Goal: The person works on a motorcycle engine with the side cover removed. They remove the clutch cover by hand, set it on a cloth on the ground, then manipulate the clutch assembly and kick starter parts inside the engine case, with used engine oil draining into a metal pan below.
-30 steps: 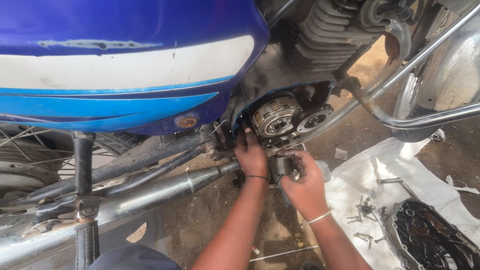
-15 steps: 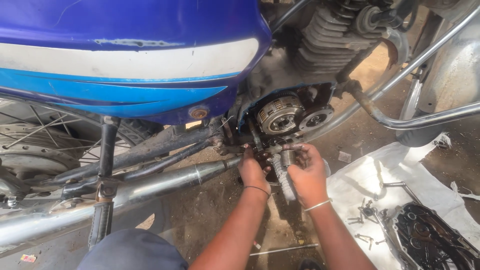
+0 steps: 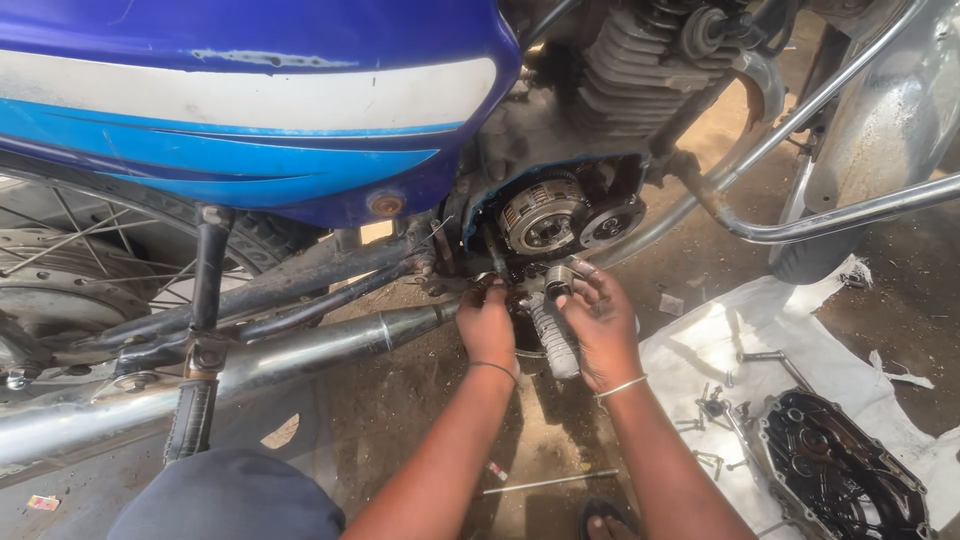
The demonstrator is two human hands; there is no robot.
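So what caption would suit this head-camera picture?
Two bare hands, left hand and right hand, work below a blue motorcycle's exposed clutch.

Engine cover [image 3: 840, 475] on white cloth [image 3: 780, 330]

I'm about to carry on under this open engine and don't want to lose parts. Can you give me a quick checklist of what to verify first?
1. Left hand at the engine's underside: ok; what it grips, cannot tell.
2. Right hand on the ribbed footpeg: ok.
3. Clutch assembly exposed, unobstructed: ok.
4. Removed engine cover lying on the white sheet: ok.
5. Loose bolts on the sheet, scattered rather than grouped: not ok.
6. Thin metal rod lying on bare dirt near the foot: not ok.
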